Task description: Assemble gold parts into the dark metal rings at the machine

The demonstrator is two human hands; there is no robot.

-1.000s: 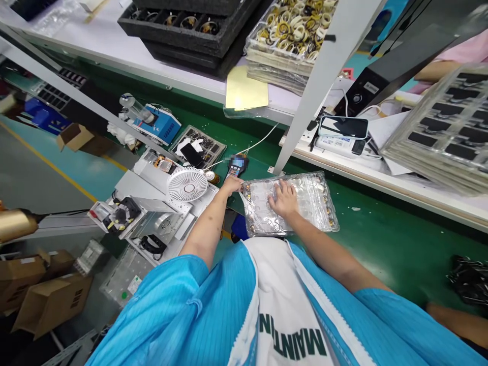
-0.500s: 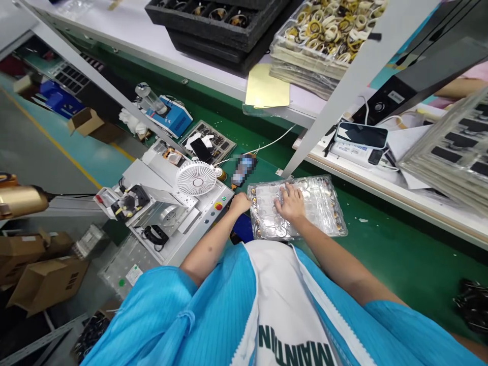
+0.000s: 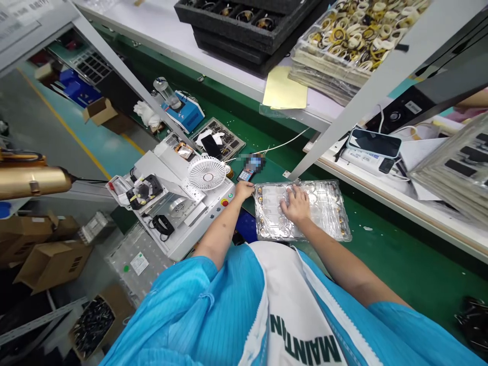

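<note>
Tray (image 3: pixel 326 206) of clear plastic lies flat on the green bench top (image 3: pixel 385 244), its near edge close to the wearer's white shirt (image 3: pixel 284 284), with small parts showing through at both ends. The right hand (image 3: pixel 297 205) rests on it palm down, fingers spread apart and gripping nothing. The left hand (image 3: pixel 244 190) is at the far left corner, fingers drawn together and apparently clamped on the edge; whether loose film is caught there too is too small to tell.

Steadiness looks like the key: keep the right palm broad and light, since thin plastic would likely flex under hard pressure, and work the left fingers low and level so the corner does not tip. Just beyond the left hand sits a keypad device (image 3: pixel 247 174), best left unbumped. A shelf post (image 3: pixel 324 134) stands near the tray's far side, limiting any push forward. Leftward are a white machine (image 3: pixel 198 223) and a fan (image 3: pixel 208 175).
</note>
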